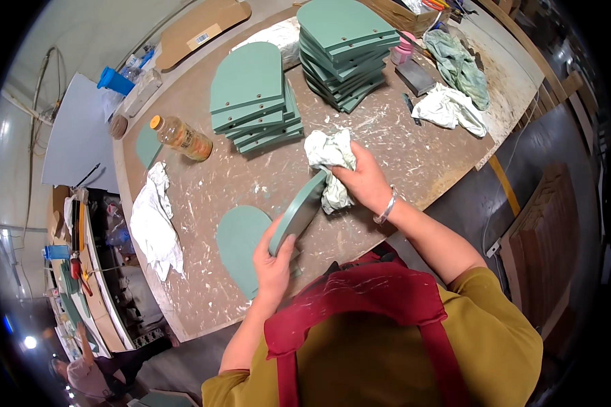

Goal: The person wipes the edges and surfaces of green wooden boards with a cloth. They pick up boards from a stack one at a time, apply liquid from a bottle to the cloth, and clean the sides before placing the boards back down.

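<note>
A green panel with a rounded end (297, 211) is held up on its edge above the workbench (400, 163). Its lower left end is gripped by my left hand (274, 264), fingers on one side and thumb on the other. My right hand (365, 178) is closed around a crumpled white cloth (331, 152), which touches the panel's upper end. Another green panel (241, 237) lies flat beside my left hand. Beyond my hands stand a shorter stack of green panels (251, 81) and a taller stack (343, 30), with small holes along their straight edges.
An orange-capped bottle (183, 138) and a white cloth (156, 224) lie on the left of the bench. To the right are a dark block (415, 77), a white rag (450, 110), a green rag (458, 64) and a pink bottle (403, 47). Another person (91, 373) is at lower left.
</note>
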`<state>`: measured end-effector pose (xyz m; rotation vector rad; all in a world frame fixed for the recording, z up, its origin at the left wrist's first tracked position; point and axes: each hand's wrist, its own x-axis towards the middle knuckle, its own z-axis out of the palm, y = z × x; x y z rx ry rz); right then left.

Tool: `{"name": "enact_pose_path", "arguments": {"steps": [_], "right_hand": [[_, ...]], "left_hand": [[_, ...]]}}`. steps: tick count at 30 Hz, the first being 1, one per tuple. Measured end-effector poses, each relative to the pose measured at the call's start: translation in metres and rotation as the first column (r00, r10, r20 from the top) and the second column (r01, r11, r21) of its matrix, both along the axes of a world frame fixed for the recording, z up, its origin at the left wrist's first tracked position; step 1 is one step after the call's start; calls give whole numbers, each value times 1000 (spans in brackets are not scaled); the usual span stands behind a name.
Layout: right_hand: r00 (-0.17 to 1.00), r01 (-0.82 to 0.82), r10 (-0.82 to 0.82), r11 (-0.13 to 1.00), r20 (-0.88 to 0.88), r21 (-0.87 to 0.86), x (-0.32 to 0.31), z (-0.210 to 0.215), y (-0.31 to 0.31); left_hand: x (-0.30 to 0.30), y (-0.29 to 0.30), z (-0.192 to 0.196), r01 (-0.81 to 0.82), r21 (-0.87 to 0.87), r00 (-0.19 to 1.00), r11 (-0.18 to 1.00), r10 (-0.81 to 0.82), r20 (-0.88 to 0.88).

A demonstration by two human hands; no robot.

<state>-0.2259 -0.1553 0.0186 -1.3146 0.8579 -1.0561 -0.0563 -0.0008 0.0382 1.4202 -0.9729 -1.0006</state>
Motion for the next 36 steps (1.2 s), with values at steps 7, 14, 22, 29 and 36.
{"name": "enact_pose_path", "arguments": {"steps": [7,14,22,29,36], "right_hand": [[935,-126,-71,850,-347,-512,15,47,41],[926,28,-174,917,-335,-398,-14,-9,0],[923,-355,115,618,-367,-701,23,66,66],[933,-173,32,913,-359,-369,1,38,26],[896,-243,10,848,-444,-471,17,52,52]], "left_hand": [[17,21,-16,-49,6,997,999,49,-62],[31,35,-30,-43,26,995,999,45,-84],[27,43,-28,-92,60,961,994,104,-256],[30,47,-30,-147,30,967,989,150,-205],[18,42,-25,-140,56,958,989,150,-245]]}}
